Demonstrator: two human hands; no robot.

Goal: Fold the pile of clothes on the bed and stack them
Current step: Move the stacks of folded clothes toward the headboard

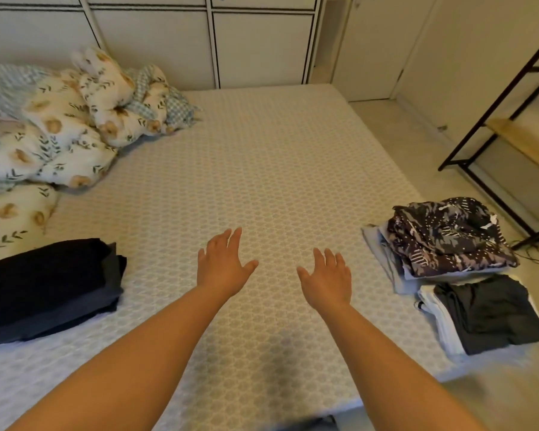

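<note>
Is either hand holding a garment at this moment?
No. The left hand and right hand are both open with fingers spread over the bare mattress, holding nothing.

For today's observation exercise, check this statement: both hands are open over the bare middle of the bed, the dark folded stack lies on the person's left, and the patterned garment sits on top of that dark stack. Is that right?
Not quite. In the head view the patterned garment tops a pale folded pile on the person's right, not the dark folded stack on the left. The left hand and right hand are open over the bed.
</note>
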